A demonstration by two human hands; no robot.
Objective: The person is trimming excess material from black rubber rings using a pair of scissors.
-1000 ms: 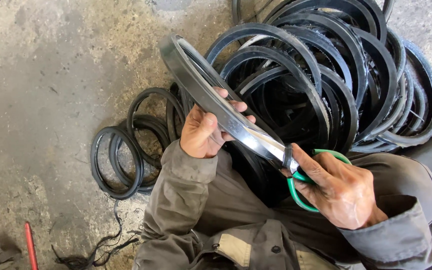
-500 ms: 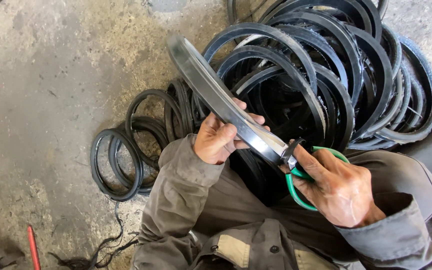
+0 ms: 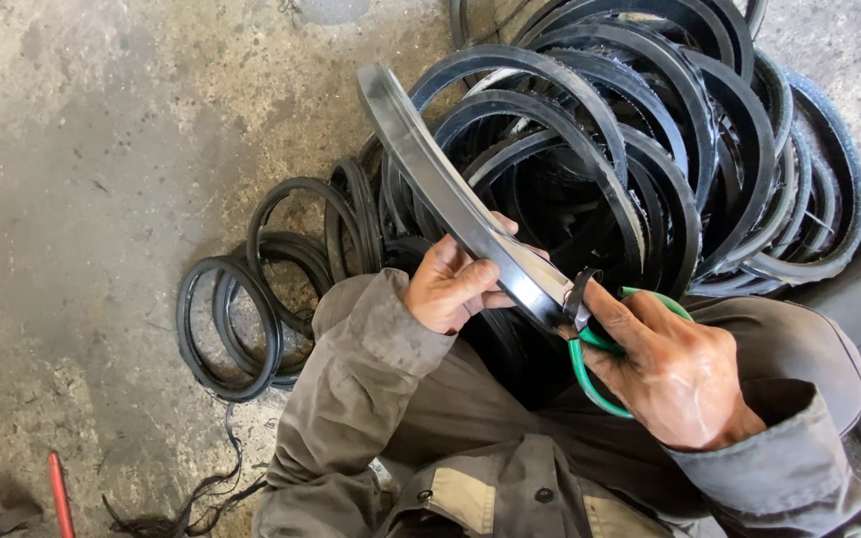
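Observation:
My left hand point(image 3: 453, 285) grips a long black rubber strip point(image 3: 430, 174) that arcs up and away from me over the pile. My right hand point(image 3: 675, 374) holds green-handled scissors point(image 3: 590, 349), fingers through the loops, with the blades closed on the near end of the strip, just right of my left thumb. Both hands are above my lap, in grey-brown sleeves.
A big heap of black rubber rings and belts point(image 3: 670, 149) lies on the concrete floor ahead and to the right. Smaller black loops point(image 3: 236, 329) lie at the left by my knee. A red rod point(image 3: 60, 493) and thin black trimmings point(image 3: 181, 498) lie at lower left.
The strip and my left hand have shifted a little to the right, toward the scissors. My right hand has stayed almost still on the scissors.

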